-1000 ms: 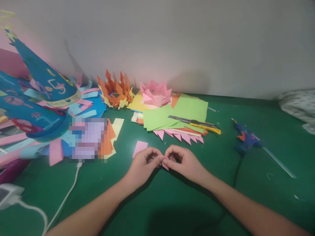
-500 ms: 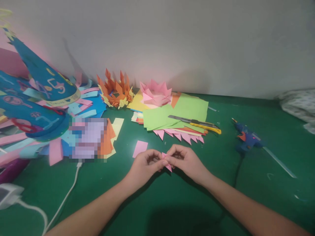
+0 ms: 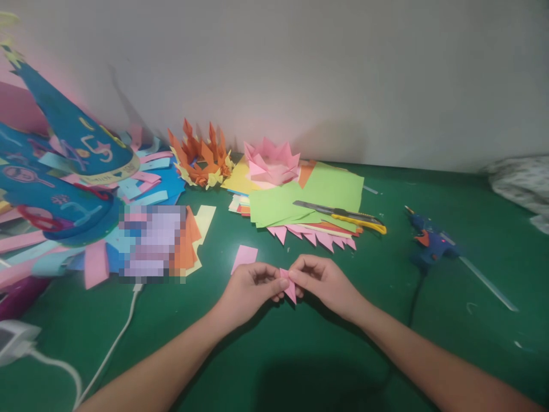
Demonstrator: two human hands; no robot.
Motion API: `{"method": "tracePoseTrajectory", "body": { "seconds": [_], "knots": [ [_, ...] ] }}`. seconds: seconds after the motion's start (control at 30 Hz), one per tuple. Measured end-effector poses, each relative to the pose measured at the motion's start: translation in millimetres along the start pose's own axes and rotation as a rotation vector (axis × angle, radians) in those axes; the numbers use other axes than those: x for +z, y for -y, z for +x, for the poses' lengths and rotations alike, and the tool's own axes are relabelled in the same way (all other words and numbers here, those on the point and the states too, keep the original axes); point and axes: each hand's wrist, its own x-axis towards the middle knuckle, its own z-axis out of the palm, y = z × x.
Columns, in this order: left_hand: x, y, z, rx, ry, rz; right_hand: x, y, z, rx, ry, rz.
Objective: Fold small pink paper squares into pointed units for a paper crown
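Note:
Both hands meet over the green table (image 3: 300, 343) and pinch one small folded pink paper triangle (image 3: 289, 284). My left hand (image 3: 251, 289) holds its left side with curled fingers. My right hand (image 3: 323, 280) grips its right edge between thumb and fingertips. A loose pink paper rectangle (image 3: 244, 257) lies flat just beyond my left hand. A row of folded pink triangles (image 3: 317, 237) sticks out from under a stack of green paper sheets (image 3: 300, 197) farther back.
A yellow utility knife (image 3: 343, 217) rests on the green sheets. A blue glue gun (image 3: 431, 243) with its cord lies at right. Orange (image 3: 199, 157) and pink (image 3: 271, 162) paper crowns stand by the wall. Blue party hats (image 3: 72, 143) and paper strips crowd the left; a white cable (image 3: 114, 343) runs along the front.
The pink triangle has turned between my fingers and now shows more of its flat face, pointing down. Both hands stayed in nearly the same spot.

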Motion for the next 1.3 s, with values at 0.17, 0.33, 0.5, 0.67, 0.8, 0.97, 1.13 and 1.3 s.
{"method": "tracePoseTrajectory", "body": {
  "seconds": [0.17, 0.33, 0.5, 0.67, 0.8, 0.97, 1.13, 1.3],
  "knots": [
    [-2.0, -0.3, 0.5, -0.038, 0.002, -0.06, 2.1, 1.4, 0.1, 0.027, -0.002, -0.012],
    [-2.4, -0.3, 0.5, -0.047, 0.012, -0.1, 2.7, 0.0, -0.3, 0.035, -0.02, -0.001],
    [-2.4, 0.2, 0.0, -0.054, 0.039, -0.106, 2.7, -3.7, -0.9, 0.003, -0.05, -0.017],
    [-1.6, -0.6, -0.5, -0.069, 0.043, -0.085, 4.5, -2.7, -3.5, -0.085, -0.102, -0.104],
    [-0.5, -1.9, -0.5, -0.056, 0.037, -0.054, 5.8, -1.4, -5.1, -0.129, -0.117, -0.187],
    [-1.4, -0.5, -0.1, -0.054, 0.048, -0.022, 4.6, -3.8, -4.9, -0.149, -0.106, -0.248],
    [-3.7, -1.6, -1.6, -0.077, 0.069, -0.047, 3.4, -4.5, -5.4, -0.183, -0.085, -0.282],
    [-4.7, -4.0, -1.8, -0.105, 0.085, -0.085, 2.7, -4.1, -3.9, -0.176, -0.084, -0.275]
  ]
}}
